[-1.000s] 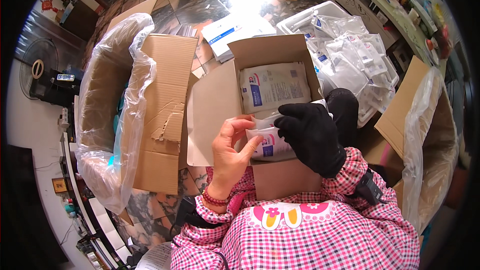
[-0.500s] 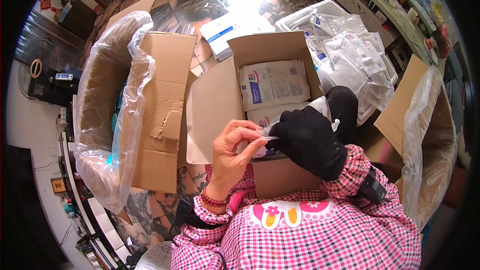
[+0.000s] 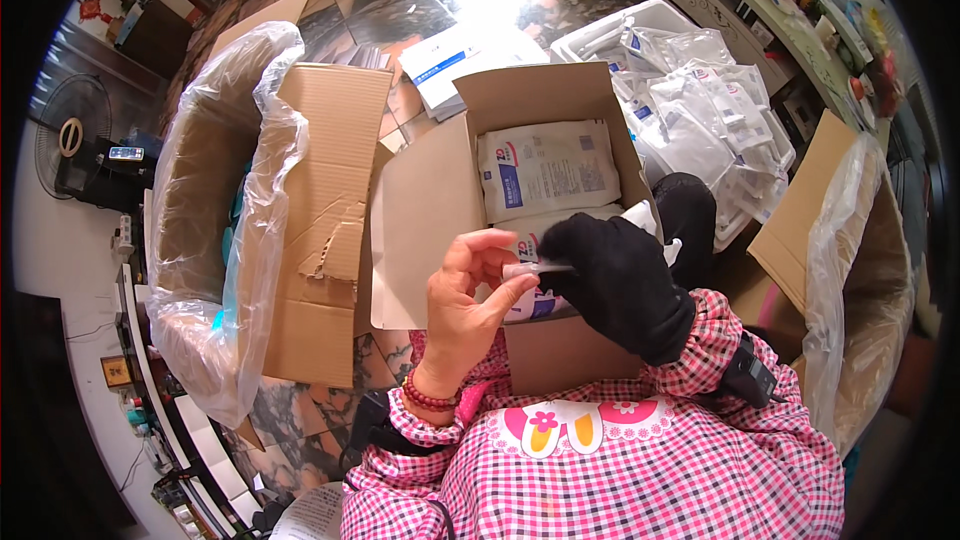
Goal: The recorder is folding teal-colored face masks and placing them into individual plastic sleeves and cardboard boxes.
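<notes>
My left hand (image 3: 472,285), bare with a red bead bracelet, pinches a small strip of clear, whitish plastic (image 3: 522,269) between thumb and forefinger. The strip's other end runs to my right hand (image 3: 615,280), which wears a black glove and is closed; its fingertips are mostly hidden. Both hands hover over the near end of an open cardboard box (image 3: 555,350). Inside lie flat white packets (image 3: 550,168) with blue and pink print, partly covered by my hands. White crumpled material (image 3: 640,216) shows beyond the glove; whether the glove grips it is unclear.
Left stands a large carton (image 3: 330,190) lined with clear plastic. A white tub (image 3: 575,45) piled with white packets (image 3: 700,110) is at the far right, beside flat white boxes (image 3: 465,60). Another lined carton (image 3: 850,270) stands at right. A black-covered knee (image 3: 690,210) touches the box area.
The plastic strip now shows more plainly between my two hands. The gloved hand has shifted slightly, and more of the lower packet's print is uncovered. My left hand keeps its pinch.
</notes>
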`<action>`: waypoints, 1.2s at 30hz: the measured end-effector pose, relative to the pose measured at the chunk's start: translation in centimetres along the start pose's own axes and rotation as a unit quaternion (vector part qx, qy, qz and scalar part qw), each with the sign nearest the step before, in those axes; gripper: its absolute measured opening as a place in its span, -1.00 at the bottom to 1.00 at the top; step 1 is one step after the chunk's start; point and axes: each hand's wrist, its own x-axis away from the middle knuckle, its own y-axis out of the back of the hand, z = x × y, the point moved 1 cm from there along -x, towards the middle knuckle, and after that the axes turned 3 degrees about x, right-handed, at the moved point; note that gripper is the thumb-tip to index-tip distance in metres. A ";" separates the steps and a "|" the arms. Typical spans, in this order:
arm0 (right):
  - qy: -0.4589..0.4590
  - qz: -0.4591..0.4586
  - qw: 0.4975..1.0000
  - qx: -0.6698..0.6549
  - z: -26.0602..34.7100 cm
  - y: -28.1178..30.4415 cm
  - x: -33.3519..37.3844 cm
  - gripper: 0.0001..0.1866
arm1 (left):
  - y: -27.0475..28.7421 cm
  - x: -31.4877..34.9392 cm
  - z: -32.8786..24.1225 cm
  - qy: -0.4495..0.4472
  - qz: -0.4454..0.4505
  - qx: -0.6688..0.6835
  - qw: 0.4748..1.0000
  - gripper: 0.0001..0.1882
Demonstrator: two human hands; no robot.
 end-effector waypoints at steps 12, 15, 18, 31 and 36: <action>0.150 0.004 0.981 0.123 -0.4 -0.9 -0.4 -0.92 | -0.9 -0.2 -0.3 -0.030 -0.005 -0.162 0.986 -0.95; 0.157 -0.035 0.977 0.142 -0.4 -1.2 0.0 -0.91 | -1.4 -0.4 -0.4 0.001 -0.011 -0.157 0.988 -0.92; 0.188 -0.041 0.969 0.153 -0.5 -1.1 0.4 -0.92 | -2.2 -0.7 -0.6 -0.017 -0.013 -0.190 0.982 -0.93; 0.170 -0.038 0.979 0.105 -1.0 -0.7 1.0 -0.91 | -1.6 -1.7 0.9 0.065 0.035 -0.065 0.995 -0.90; 0.035 -0.076 0.993 0.079 -1.4 -0.5 0.5 -0.85 | -1.4 -1.4 -0.3 -0.013 0.029 -0.159 0.987 -0.92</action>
